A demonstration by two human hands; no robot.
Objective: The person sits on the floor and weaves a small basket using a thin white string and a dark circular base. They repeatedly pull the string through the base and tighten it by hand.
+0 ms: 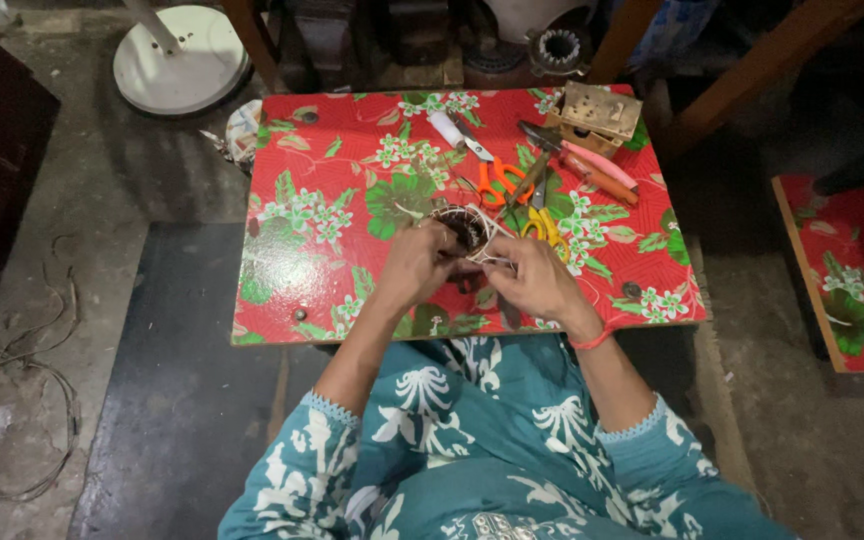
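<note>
L hand (417,262) & R hand (532,278) are both pinching shut on the small wound coil (464,228) w/ pale thread, above the red floral table (322,200). Risk: thread is slipping or snagging on the yellow scissors (544,226) just beside, loosening the winding.

One head-worn camera looks almost straight down from above the seated person, facing away from the body. It sits fairly near: the whole counter (312,260) fits in frame, its near edge by the lap, far edge toward the top, with floor (102,200) all around.
</note>
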